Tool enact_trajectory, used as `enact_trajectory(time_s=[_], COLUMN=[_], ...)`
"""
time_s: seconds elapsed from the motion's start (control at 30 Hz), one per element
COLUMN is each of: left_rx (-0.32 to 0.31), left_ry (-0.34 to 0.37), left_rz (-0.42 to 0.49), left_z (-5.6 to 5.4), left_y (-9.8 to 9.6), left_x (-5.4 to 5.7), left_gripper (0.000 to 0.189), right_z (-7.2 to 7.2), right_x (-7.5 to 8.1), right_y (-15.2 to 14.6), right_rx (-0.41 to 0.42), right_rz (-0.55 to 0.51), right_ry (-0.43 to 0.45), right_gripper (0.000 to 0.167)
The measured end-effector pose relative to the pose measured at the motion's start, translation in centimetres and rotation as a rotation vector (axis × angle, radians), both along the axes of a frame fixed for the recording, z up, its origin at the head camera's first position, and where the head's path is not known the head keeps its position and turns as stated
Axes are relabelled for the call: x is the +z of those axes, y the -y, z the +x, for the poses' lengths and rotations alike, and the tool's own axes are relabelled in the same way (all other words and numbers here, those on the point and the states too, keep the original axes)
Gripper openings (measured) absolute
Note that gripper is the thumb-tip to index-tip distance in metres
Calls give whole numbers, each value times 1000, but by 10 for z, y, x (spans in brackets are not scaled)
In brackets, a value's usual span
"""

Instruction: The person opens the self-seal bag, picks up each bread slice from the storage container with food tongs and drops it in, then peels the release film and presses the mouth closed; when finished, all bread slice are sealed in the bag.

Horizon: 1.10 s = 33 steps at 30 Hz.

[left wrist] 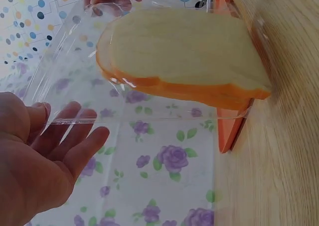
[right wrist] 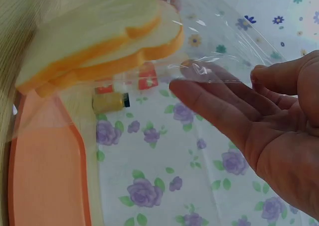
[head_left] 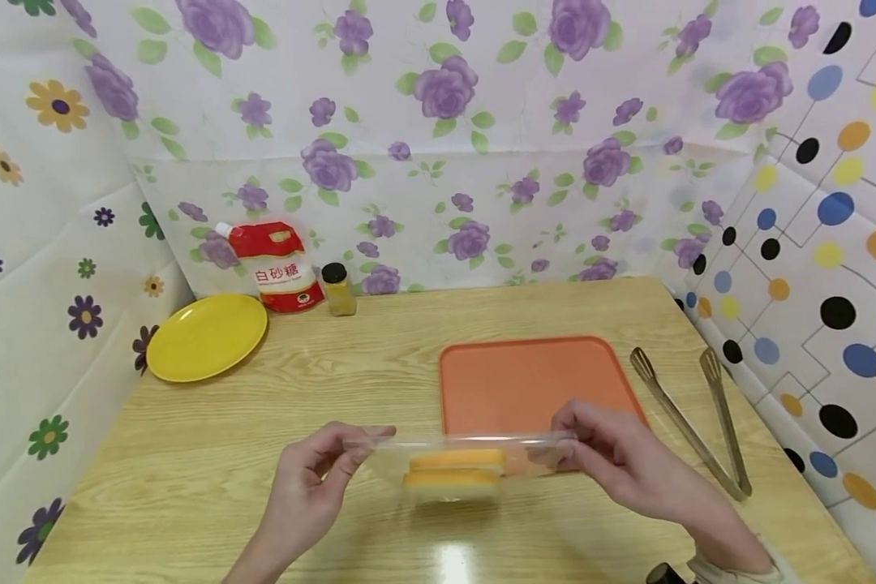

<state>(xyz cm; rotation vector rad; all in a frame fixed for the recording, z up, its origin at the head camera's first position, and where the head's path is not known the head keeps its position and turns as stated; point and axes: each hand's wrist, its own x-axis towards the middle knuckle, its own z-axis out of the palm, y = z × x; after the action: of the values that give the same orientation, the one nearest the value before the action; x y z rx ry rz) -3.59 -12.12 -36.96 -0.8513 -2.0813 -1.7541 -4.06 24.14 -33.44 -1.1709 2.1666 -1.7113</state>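
Note:
Two slices of bread (head_left: 453, 478) stand together inside a clear plastic bag (left wrist: 149, 113), just above or on the table near its front; which of these I cannot tell. My left hand (head_left: 310, 478) pinches the bag's upper left corner between thumb and fingers. At the opposite corner, my right hand (head_left: 620, 458) pinches the same upper edge, so it is stretched straight between both hands. Through the film, pale faces and orange crusts of the bread slices (right wrist: 99, 41) show in the right wrist view. The orange tray (head_left: 533, 381) lies flat just behind the bag.
Metal tongs (head_left: 693, 430) lie spread on the right side of the table. At the back left are a yellow plate (head_left: 208, 337), a red and white sugar pouch (head_left: 277, 268) and a small black-capped jar (head_left: 339, 292). Patterned sheets (head_left: 438, 162) enclose the table.

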Motion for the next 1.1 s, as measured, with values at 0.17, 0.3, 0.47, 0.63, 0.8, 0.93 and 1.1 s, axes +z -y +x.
enact_trajectory(time_s=[0.17,0.3,0.47,0.63,0.8,0.93,1.1], left_rx=[9,7,-39,-15,23,48,95], left_ry=[-3,9,55,49,40,26,42], left_rz=[21,38,68,105,152,165,177], left_z=[0,-1,-3,-7,-13,-17,-22], left_y=[2,8,17,27,37,47,60], left_x=[4,6,10,12,13,14,16], left_gripper=[21,19,12,13,14,14,12], right_z=[-2,-6,-14,-24,-34,-41,-50], right_x=[1,2,-1,-3,-5,-8,-13], right_y=[7,15,28,41,58,73,92], right_rx=[45,47,65,44,-12,-65,-83], right_rz=[-70,-98,-149,-168,-163,-156,-175], right_ry=[58,78,48,43,25,0,40], right_gripper=[21,19,20,19,17,15,12])
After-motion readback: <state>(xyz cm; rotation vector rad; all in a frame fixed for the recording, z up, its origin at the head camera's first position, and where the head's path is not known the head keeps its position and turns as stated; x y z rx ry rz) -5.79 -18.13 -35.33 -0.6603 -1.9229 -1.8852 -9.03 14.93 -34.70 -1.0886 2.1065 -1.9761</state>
